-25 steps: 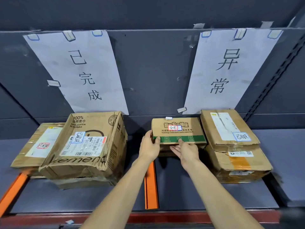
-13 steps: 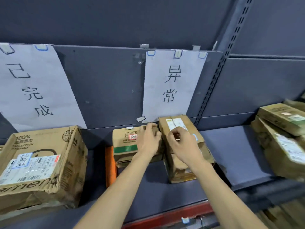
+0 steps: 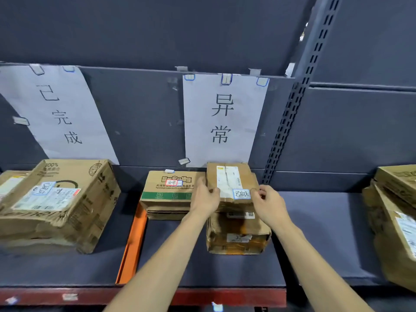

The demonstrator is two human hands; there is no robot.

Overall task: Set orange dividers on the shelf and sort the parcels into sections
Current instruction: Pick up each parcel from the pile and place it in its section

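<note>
Top parcel [image 3: 231, 182] on the stack — left hand [image 3: 206, 199] and right hand [image 3: 269, 202] clamped on its sides.

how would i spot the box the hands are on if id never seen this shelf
Find the white sign hanging right of the orange divider. Below it two boxes are stacked; it is the top box, between both hands. Unlike the green-striped box beside it, it carries a blue-edged sticker.
</note>
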